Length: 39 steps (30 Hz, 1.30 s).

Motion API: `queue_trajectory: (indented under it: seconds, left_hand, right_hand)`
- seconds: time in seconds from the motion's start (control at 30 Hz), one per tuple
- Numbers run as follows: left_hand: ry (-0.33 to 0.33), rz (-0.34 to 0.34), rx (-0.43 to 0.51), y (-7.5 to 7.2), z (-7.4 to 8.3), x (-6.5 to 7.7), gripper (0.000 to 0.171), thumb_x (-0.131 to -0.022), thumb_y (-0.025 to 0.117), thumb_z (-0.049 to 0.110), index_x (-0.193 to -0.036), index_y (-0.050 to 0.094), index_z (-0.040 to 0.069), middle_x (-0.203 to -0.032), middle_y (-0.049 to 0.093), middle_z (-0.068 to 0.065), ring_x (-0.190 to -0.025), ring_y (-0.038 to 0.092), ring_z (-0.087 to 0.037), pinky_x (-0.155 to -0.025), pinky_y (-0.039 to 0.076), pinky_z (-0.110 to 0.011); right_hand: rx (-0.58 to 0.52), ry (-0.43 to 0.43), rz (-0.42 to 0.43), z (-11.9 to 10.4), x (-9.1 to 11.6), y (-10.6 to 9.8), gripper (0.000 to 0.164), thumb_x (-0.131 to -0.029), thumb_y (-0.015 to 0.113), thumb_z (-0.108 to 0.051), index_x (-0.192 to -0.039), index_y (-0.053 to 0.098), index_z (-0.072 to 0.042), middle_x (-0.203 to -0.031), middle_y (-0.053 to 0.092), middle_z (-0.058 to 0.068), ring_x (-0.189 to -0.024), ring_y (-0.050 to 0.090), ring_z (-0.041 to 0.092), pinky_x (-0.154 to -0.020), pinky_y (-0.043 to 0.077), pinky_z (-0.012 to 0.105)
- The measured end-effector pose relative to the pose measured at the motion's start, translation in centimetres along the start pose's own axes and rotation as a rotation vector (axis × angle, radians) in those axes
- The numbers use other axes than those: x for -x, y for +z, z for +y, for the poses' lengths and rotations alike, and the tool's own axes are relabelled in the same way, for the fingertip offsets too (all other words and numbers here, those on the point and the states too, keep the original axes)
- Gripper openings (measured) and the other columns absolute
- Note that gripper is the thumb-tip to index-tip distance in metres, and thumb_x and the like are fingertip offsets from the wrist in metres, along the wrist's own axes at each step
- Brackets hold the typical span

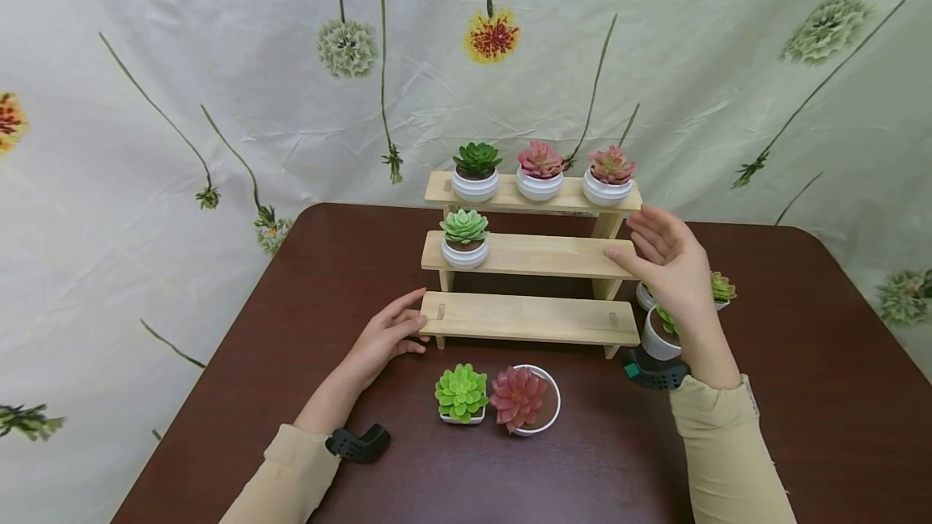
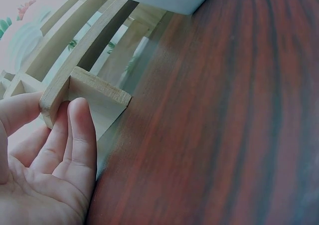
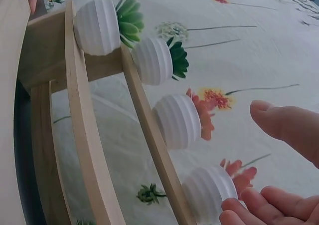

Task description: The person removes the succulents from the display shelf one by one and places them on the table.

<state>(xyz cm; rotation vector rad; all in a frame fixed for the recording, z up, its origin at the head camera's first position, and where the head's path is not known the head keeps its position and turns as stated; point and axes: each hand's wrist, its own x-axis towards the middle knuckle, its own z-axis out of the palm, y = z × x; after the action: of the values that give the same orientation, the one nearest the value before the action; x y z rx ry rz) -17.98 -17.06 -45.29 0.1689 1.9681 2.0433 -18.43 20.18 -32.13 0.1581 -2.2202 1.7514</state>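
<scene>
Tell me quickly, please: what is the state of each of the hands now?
Left hand: closed, gripping the bottom shelf at its left end.
Right hand: open, holding nothing.

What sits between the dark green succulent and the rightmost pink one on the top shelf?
Another pink succulent in a white pot, showing in the head and right wrist views.
</scene>
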Motion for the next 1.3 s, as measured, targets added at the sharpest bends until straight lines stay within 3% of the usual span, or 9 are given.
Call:
queue_trajectory:
  seconds: [0.17,0.67,1.3]
  left_hand:
    - [-0.003,0.001,0.001,0.0,0.0,0.0,0.058,-0.095,0.056,0.016,-0.147,0.031,0.011,-0.111,0.054,-0.011,-0.087,0.059,-0.022,-0.075,0.054,-0.034]
    - [-0.008,0.006,-0.003,0.0,0.1,0.1,0.057,-0.096,0.056,0.016,-0.147,0.031,0.012,-0.112,0.054,-0.011,-0.087,0.059,-0.023,-0.075,0.054,-0.034]
    - [-0.002,0.0,-0.003,0.1,0.3,0.2,0.057,-0.096,0.056,0.017,-0.147,0.031,0.012,-0.111,0.054,-0.01,-0.087,0.059,-0.022,-0.075,0.054,-0.034]
  right_hand:
    - [-0.031,-0.018,-0.095,-1.1,-0.1,2.3,0.069,-0.079,0.075,-0.007,-0.138,0.039,0.004,-0.131,0.049,0.02,-0.122,0.048,0.027,-0.099,0.04,0.025]
    - [-0.086,-0.006,-0.3,-1.3,-0.9,8.5,0.07,-0.077,0.078,-0.007,-0.136,0.042,0.003,-0.132,0.048,0.019,-0.122,0.048,0.023,-0.101,0.038,0.026]
    - [0.003,0.064,-0.416,-1.0,-2.4,12.7,0.072,-0.077,0.079,-0.016,-0.136,0.042,0.0,-0.13,0.049,0.016,-0.121,0.049,0.026,-0.101,0.039,0.031]
